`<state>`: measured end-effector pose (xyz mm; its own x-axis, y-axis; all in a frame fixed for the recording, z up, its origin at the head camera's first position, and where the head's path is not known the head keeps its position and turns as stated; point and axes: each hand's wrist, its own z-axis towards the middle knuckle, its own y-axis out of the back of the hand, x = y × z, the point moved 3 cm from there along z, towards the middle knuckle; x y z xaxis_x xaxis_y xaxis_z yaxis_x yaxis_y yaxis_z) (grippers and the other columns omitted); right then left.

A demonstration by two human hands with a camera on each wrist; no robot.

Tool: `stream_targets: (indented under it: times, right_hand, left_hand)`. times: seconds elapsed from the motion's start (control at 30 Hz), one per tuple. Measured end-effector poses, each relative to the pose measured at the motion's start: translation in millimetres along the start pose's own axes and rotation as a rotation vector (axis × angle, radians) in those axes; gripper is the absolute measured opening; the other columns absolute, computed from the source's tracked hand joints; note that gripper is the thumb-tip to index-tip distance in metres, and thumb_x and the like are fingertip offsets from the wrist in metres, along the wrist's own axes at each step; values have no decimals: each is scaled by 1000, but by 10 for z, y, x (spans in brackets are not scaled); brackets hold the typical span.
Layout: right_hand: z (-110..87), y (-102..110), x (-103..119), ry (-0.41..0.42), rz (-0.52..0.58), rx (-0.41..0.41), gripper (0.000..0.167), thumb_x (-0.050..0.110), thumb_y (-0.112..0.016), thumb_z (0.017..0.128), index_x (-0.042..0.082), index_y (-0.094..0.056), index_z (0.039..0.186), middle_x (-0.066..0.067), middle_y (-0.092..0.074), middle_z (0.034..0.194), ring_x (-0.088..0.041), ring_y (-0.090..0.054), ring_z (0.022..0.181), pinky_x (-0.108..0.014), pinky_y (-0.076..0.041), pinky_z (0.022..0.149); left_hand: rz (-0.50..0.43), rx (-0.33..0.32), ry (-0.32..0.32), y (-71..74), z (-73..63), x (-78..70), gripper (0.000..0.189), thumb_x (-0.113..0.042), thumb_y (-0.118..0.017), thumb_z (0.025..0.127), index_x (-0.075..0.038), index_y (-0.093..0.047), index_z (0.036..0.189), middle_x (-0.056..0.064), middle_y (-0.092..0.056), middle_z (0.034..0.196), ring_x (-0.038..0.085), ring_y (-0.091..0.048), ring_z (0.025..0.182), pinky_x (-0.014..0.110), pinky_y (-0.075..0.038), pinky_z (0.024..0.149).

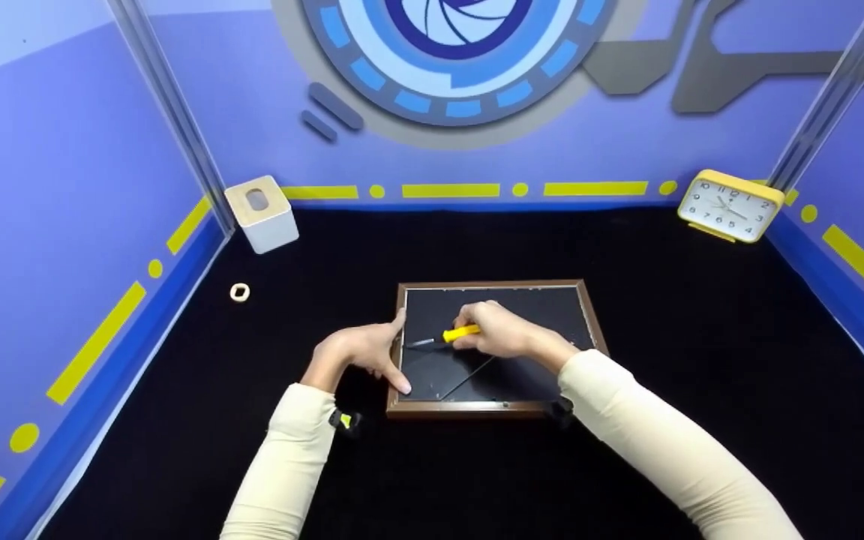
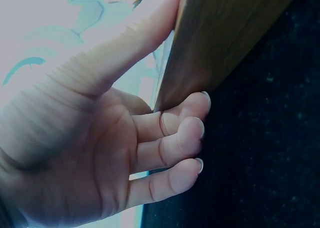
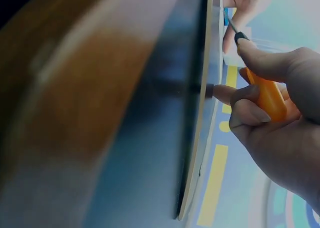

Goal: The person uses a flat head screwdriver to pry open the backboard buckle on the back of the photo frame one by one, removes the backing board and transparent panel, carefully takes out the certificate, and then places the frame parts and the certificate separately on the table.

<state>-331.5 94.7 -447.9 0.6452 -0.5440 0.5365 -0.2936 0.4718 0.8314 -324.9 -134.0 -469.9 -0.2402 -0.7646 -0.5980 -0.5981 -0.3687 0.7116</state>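
Note:
A brown-rimmed picture frame (image 1: 469, 406) lies on the black surface, with its dark backing board (image 1: 529, 307) facing up. My right hand (image 1: 498, 328) grips the screwdriver (image 1: 462, 332) by its yellow handle, which looks orange in the right wrist view. Its thin metal shaft points left, the tip right at the inside of the frame's left edge. At that edge my left hand (image 1: 361, 349) holds the frame, thumb over the rim. In the left wrist view, bent fingers (image 2: 187, 138) lie along the outer wooden side. A thin strip (image 1: 468, 376) runs diagonally across the board.
At the back left stands a white tissue box (image 1: 274, 229) with a wooden top. A small pale ring (image 1: 239, 292) lies in front of it. A yellow alarm clock (image 1: 730, 206) stands at the back right. Blue printed walls (image 1: 469, 169) enclose the back and sides.

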Motion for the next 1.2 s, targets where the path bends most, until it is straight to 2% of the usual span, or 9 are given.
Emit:
stream_targets:
  times: [0.17, 0.3, 0.47, 0.67, 0.83, 0.97, 1.1, 1.2]
  right_hand:
    - [-44, -22, -23, 59, 17, 42, 16, 3, -68, 89, -4, -74, 102, -23, -68, 118, -30, -67, 106, -40, -54, 88]
    - [-74, -27, -51, 56, 28, 13, 20, 1, -70, 89, -4, -75, 108, -20, -69, 118, -32, -65, 113, -42, -52, 95]
    - [-103, -46, -64, 16, 41, -48, 24, 2, -73, 89, -3, -74, 112, -11, -74, 105, -24, -67, 95, -42, -53, 89]
    - [-96, -56, -34, 35, -42, -103, 20, -1, -71, 87, -3, -75, 107, -11, -75, 101, -26, -69, 94, -51, -46, 95]
    - [-72, -72, -31, 38, -54, -92, 19, -1, -70, 87, -2, -76, 106, -9, -75, 100, -24, -69, 92, -53, -44, 97]
    - [-42, -77, -19, 57, -42, -79, 19, -4, -69, 88, -3, -75, 106, -10, -75, 100, -22, -69, 90, -48, -49, 93]
    - [-13, -73, 0, 83, -43, -69, 20, -7, -67, 86, -3, -75, 105, -11, -74, 100, -23, -67, 89, -42, -53, 86]
    - [0, -84, -3, 72, -41, -55, 21, -7, -66, 86, -3, -74, 106, -11, -74, 105, -25, -67, 92, -43, -52, 89]
  left_hand:
    - [-4, 14, 19, -19, -4, 18, 143, -36, -94, 67, -2, 11, 158, 6, -64, 64, 16, -59, 51, 27, -48, 51]
    - [5, 10, 20, -21, -3, 19, 143, -37, -94, 67, -2, 10, 158, 6, -64, 63, 16, -59, 50, 27, -47, 51]
    - [14, 5, 29, -11, -5, 17, 143, -39, -95, 66, -3, 8, 159, 6, -64, 61, 15, -58, 51, 26, -47, 51]
    - [14, 8, 35, -1, -5, 18, 144, -39, -95, 65, -4, 9, 159, 5, -63, 62, 16, -58, 52, 26, -47, 52]
    - [17, 15, 26, -15, 3, 23, 145, -40, -94, 65, -3, 10, 159, 6, -64, 67, 15, -60, 53, 26, -48, 53]
    - [26, 7, 28, -3, -2, 21, 145, -39, -95, 65, -3, 9, 159, 6, -65, 75, 16, -61, 54, 27, -50, 55]
    - [46, -9, 19, 8, 0, 3, 144, -38, -95, 65, 0, 8, 158, 6, -64, 75, 15, -60, 53, 27, -51, 56]
    - [48, -5, 7, 0, 5, -17, 144, -38, -95, 65, 1, 8, 158, 6, -64, 74, 15, -60, 52, 27, -51, 56]
